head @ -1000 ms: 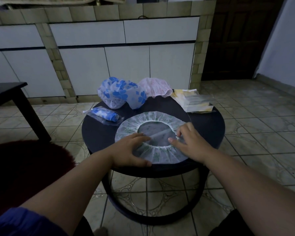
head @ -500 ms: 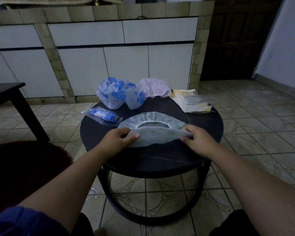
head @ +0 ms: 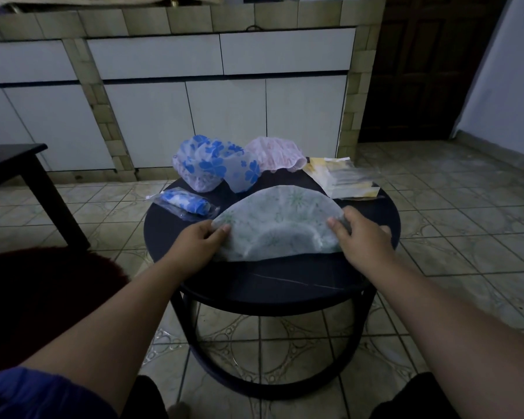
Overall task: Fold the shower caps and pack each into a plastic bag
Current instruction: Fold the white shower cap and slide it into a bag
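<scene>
The green cap (head: 277,220), folded to a half-circle, lies mid-table (head: 270,279), pinched at its two ends by the left hand (head: 198,244) and right hand (head: 362,234). Behind it at the far edge sit blue caps (head: 215,166), a pink cap (head: 274,154) and bags (head: 342,176); a packed bag (head: 183,202) lies near the left edge.

Dim room: tiled floor (head: 454,225), white cabinets (head: 224,116) framed in tile, dark door (head: 430,65), round table (head: 273,282), side table (head: 15,164) left.
</scene>
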